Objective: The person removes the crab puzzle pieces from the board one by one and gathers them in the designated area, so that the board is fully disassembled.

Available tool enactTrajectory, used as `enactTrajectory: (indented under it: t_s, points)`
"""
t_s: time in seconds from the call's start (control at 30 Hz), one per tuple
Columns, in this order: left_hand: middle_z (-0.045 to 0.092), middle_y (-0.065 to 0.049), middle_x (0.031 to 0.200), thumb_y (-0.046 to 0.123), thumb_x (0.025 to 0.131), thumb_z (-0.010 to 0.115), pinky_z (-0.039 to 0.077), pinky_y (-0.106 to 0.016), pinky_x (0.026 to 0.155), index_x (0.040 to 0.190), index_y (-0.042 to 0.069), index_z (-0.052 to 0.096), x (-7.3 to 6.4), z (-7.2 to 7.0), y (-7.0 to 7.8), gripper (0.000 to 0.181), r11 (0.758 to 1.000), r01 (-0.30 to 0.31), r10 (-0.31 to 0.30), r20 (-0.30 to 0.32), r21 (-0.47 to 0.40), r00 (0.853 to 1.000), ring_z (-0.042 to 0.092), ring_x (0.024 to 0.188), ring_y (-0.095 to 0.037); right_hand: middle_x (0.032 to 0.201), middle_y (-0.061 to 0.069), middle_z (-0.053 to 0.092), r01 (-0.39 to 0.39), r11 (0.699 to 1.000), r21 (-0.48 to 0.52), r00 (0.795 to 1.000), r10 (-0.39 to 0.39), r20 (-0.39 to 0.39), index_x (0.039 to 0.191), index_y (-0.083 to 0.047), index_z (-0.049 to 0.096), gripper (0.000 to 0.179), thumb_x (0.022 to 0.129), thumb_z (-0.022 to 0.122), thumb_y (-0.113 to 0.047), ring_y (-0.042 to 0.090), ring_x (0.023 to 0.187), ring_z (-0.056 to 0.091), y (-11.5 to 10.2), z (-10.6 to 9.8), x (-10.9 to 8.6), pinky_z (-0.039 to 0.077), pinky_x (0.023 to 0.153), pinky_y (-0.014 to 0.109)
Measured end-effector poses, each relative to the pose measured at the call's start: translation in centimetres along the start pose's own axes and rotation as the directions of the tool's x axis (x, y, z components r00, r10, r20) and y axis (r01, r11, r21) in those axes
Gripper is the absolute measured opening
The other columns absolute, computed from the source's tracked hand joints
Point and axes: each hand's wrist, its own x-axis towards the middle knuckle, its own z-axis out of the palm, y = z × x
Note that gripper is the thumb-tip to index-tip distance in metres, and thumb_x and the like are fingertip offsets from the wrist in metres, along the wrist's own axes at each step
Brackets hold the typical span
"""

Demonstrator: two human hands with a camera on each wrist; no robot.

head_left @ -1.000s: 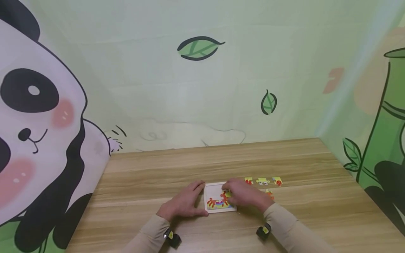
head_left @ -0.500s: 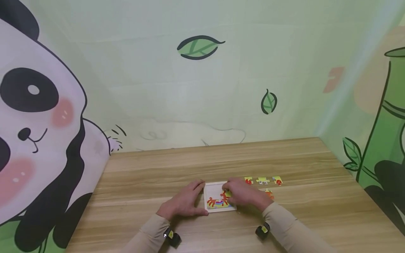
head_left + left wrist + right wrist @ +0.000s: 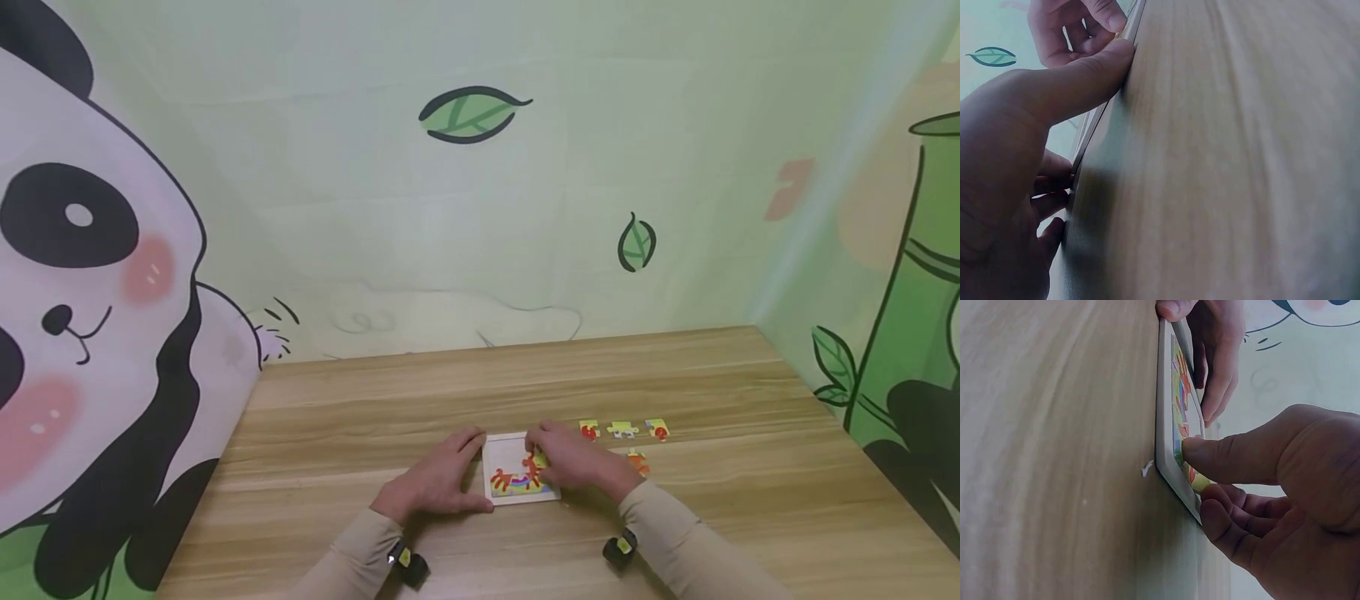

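A small white-framed puzzle tray (image 3: 525, 502) lies on the table, with joined puzzle pieces (image 3: 516, 483) showing orange legs and a rainbow along its near side. My left hand (image 3: 438, 477) holds the tray's left side, thumb at the near corner and fingers at the far one. Over the right side of the tray is my right hand (image 3: 581, 458). In the right wrist view its thumb and fingertips pinch a yellow puzzle piece (image 3: 1200, 482) at the tray's right edge; the fingers partly hide that piece. The far left of the tray shows bare white.
Beyond the right hand lie loose puzzle pieces: a yellow-red one (image 3: 589, 430), a yellow one (image 3: 622, 430) and another yellow-red one (image 3: 657, 430). An orange piece (image 3: 639, 463) sits nearer, beside the right wrist. The wood-grain table (image 3: 360, 400) meets a printed wall behind.
The right wrist has shifted very slightly left, uncovering a little more of the orange piece. Left hand and tray have stayed put.
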Motion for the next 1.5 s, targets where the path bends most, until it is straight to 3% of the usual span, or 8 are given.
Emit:
enactTrajectory:
  t_s: [0.33, 0.83, 1.07, 1.5]
  points:
    - [0.031, -0.014, 0.154, 0.060, 0.078, 0.072, 0.033, -0.043, 0.117, 0.150, -0.001, 0.029, 0.0, -0.1, 0.1, 0.104, 1.000, -0.003, 0.003, -0.002, -0.017, 1.000, 0.035, 0.140, -0.030, 0.109, 0.003, 0.053, -0.029, 0.999, -0.030, 0.999, 0.028, -0.024, 0.106, -0.015, 0.058, 0.029, 0.082, 0.072, -0.006, 0.017, 0.091, 0.053, -0.4, 0.3, 0.0, 0.053, 0.079, 0.034]
    - [0.030, -0.015, 0.154, 0.061, 0.079, 0.071, 0.032, -0.043, 0.117, 0.150, -0.001, 0.029, 0.1, 0.0, 0.1, 0.104, 1.000, -0.004, 0.004, 0.001, -0.009, 1.000, 0.033, 0.142, -0.030, 0.096, -0.001, 0.050, -0.018, 0.995, -0.094, 0.998, 0.012, -0.063, 0.096, -0.016, 0.053, 0.026, 0.081, 0.072, -0.005, 0.013, 0.078, 0.049, -1.6, -0.1, -0.4, 0.046, 0.063, 0.026]
    - [0.030, -0.014, 0.155, 0.063, 0.078, 0.070, 0.031, -0.042, 0.117, 0.151, 0.000, 0.029, 0.1, 0.1, 0.0, 0.104, 1.000, 0.005, -0.005, 0.008, -0.002, 1.000, 0.032, 0.142, -0.029, 0.097, -0.001, 0.051, -0.007, 0.997, -0.078, 0.997, 0.001, -0.076, 0.098, -0.015, 0.055, 0.027, 0.080, 0.074, -0.008, 0.013, 0.079, 0.049, -1.1, 0.1, -0.4, 0.047, 0.064, 0.026]
    - [0.031, -0.014, 0.154, 0.061, 0.078, 0.072, 0.032, -0.044, 0.117, 0.150, -0.001, 0.030, 0.1, 0.0, 0.0, 0.104, 1.000, -0.002, 0.002, 0.002, -0.001, 1.000, 0.033, 0.141, -0.030, 0.083, -0.004, 0.050, 0.046, 0.999, -0.015, 0.989, -0.048, -0.138, 0.091, -0.015, 0.054, 0.026, 0.081, 0.077, -0.013, 0.012, 0.075, 0.047, 0.2, 0.0, -0.6, 0.043, 0.062, 0.027]
